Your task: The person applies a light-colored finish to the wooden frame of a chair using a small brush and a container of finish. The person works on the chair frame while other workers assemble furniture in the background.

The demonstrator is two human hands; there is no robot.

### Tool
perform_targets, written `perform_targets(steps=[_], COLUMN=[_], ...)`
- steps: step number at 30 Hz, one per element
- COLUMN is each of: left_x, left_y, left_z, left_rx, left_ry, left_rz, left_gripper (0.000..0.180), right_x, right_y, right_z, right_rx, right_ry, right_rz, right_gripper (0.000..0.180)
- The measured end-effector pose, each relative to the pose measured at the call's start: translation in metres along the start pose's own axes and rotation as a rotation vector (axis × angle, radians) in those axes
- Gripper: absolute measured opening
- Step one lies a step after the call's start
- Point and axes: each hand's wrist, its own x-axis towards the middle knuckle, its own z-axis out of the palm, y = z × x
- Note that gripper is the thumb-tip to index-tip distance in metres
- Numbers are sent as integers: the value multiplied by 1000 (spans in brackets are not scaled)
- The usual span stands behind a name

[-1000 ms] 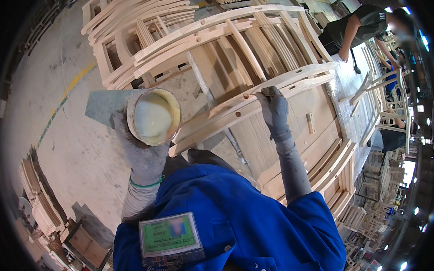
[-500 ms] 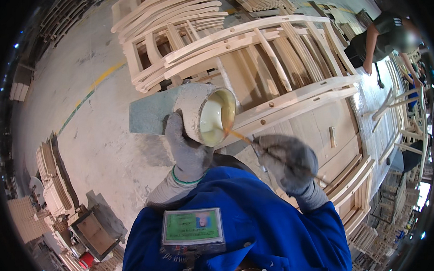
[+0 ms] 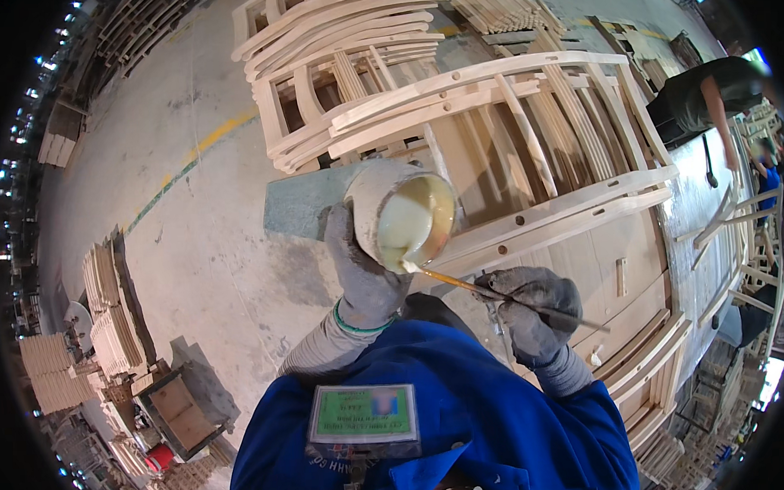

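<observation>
My left hand, in a grey glove, is closed around a crusted whitish pot. The pot leans toward me, and a cream-coloured liquid shows inside. My right hand, also gloved, grips a thin stick, yellowish toward the front and dark at the back. Its tip, coated with the pale liquid, is at the pot's near rim. Whether the tip has bristles under the coating I cannot tell.
Pale wooden chair-back frames lie stacked just ahead over a board surface. Behind the pot a grey-green flat panel juts left. A co-worker stands at a shiny table on the right. Wood stacks and a box stand left.
The stick's tip has come from inside the pot to its near rim and now carries a pale blob. The view has shifted, and the co-worker leans differently over the table.
</observation>
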Motion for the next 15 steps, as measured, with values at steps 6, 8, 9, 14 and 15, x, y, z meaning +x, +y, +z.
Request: perform_targets(steps=[6, 8, 9, 14, 15], left_x=[26, 24, 27, 39, 39], left_y=[-19, -29, -30, -29, -29], left_z=[-22, -35, -35, -54, -64], left_rx=[123, 94, 64, -355, -479], left_ry=[-85, -30, 13, 201, 273], left_rz=[-124, -234, -315, -564, -595], left_gripper=[79, 62, 57, 53, 52], right_x=[123, 189, 217, 325, 335], right_y=[25, 56, 73, 155, 162], right_z=[-30, -68, -75, -124, -114], right_rx=[-347, -877, -822, -1113, -1176], right_ry=[165, -25, 35, -39, -90], right_rz=[34, -148, -19, 47, 69], right_gripper=[14, 20, 24, 37, 38])
